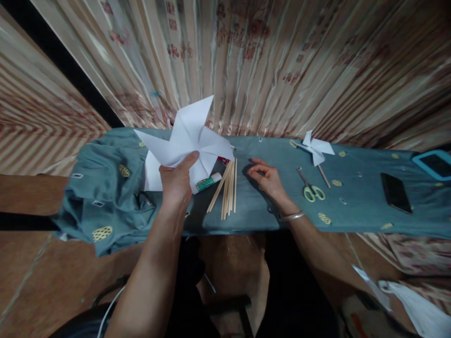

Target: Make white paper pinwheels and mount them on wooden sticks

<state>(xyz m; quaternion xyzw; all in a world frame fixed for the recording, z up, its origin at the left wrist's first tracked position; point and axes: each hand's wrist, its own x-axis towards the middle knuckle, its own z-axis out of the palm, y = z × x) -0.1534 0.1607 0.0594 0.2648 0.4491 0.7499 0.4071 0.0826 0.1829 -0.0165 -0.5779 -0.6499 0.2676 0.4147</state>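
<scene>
My left hand [178,180] grips a large white paper pinwheel [190,134], the thumb pressed flat on it near its centre. The pinwheel is tilted up above the left part of the table, its pointed blades spread. My right hand [268,180] hovers over the cloth, thumb and forefinger drawn together in a pinch; whatever is between them is too small to make out. Between the hands lies a loose bundle of thin wooden sticks [229,190]. A green-and-white glue stick [208,182] rests beside the sticks, below the pinwheel.
White paper [151,174] lies partly under the pinwheel. To the right are scissors with light green handles [313,192], a small pinwheel on a stick [314,148], a dark phone [395,192] and a blue-framed device [435,164]. A pleated curtain [239,65] hangs behind the cloth-covered table [359,206].
</scene>
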